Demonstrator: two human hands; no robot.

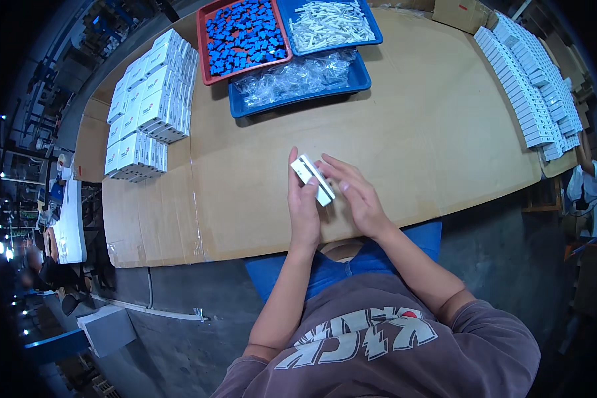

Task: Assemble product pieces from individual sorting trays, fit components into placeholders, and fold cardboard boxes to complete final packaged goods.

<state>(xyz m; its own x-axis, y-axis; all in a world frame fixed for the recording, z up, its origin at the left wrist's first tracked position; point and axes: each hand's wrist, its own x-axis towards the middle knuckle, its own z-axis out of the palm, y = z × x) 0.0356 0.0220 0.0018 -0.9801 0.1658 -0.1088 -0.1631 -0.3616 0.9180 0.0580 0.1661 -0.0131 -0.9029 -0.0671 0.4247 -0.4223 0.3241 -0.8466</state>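
Observation:
Over the near middle of the table, my left hand [304, 211] grips a small white box [306, 170] with a dark stripe along it. The box is tilted, its thumb side toward me, and the fingers behind it are partly hidden. Close by on the right, my right hand [359, 198] has its fingers stretched out and apart. Its fingertips come near the box's right side; whether they touch it I cannot tell.
A red tray [203, 50] holds blue plastic parts. One blue tray [371, 42] has white sticks; another blue tray [298, 108] holds clear plastic bags. White boxes are stacked at left [154, 106] and right [530, 86] on the cardboard-topped table [259, 225].

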